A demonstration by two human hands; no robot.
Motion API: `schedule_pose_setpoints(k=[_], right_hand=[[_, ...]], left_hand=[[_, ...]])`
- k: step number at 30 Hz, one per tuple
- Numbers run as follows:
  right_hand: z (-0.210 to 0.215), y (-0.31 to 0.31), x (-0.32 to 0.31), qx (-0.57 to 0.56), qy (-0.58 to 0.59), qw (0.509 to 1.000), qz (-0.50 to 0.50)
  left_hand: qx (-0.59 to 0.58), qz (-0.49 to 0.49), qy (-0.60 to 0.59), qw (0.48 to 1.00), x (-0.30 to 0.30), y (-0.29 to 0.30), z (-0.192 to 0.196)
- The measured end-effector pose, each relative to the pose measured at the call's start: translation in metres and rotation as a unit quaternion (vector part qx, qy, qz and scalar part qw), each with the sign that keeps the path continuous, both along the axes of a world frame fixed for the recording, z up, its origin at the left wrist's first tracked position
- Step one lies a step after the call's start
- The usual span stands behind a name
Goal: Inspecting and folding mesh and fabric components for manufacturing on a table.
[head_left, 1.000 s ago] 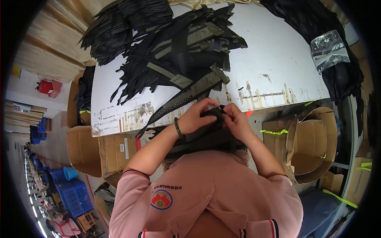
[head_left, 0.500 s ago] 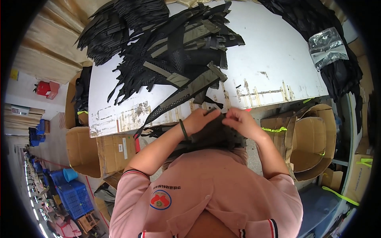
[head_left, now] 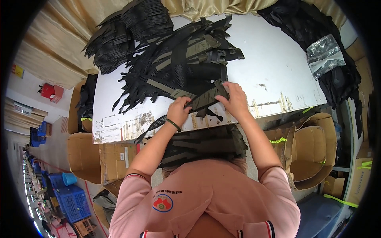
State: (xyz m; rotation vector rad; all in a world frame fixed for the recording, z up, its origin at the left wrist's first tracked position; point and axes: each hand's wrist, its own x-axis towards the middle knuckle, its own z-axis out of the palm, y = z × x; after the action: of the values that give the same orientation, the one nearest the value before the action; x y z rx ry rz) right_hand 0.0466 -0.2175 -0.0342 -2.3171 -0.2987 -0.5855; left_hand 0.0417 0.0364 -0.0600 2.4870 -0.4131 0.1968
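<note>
A black mesh strap with an olive band (head_left: 205, 99) lies slantwise along the near side of a loose pile of similar straps (head_left: 180, 59). My left hand (head_left: 178, 112), a dark band at its wrist, has its fingers curled over the strap's lower left part. At the strap's upper right end, my right hand (head_left: 235, 99) pinches the edge between thumb and fingers. The strap's tapered tail hangs past the table edge by my left wrist. Across my lap rests a stack of black and olive pieces (head_left: 198, 144), partly hidden by my left forearm.
The white table (head_left: 274, 59) has a worn, tape-marked near edge. Neat stacks of black pieces (head_left: 147, 18) stand at far left. Black fabric with a clear plastic bag (head_left: 325, 55) covers the right side. Cardboard boxes stand left (head_left: 84, 156) and right (head_left: 313, 146).
Both hands have moved up from my lap to the strap at the table's near edge. The dark piece they handled lies in my lap, and the lap stack now shows.
</note>
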Motion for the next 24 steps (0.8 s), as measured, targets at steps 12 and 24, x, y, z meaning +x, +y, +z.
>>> schedule_pose_setpoints(k=[12,24], right_hand=[[-0.007,0.031,-0.033,0.053,0.052,0.992,0.101],[0.013,0.019,-0.043,-0.075,-0.026,0.993,0.087]], left_hand=[[-0.145,-0.108,0.026,0.983,-0.030,-0.018,0.033],[-0.157,-0.189,-0.003,0.969,-0.053,-0.054,0.024]])
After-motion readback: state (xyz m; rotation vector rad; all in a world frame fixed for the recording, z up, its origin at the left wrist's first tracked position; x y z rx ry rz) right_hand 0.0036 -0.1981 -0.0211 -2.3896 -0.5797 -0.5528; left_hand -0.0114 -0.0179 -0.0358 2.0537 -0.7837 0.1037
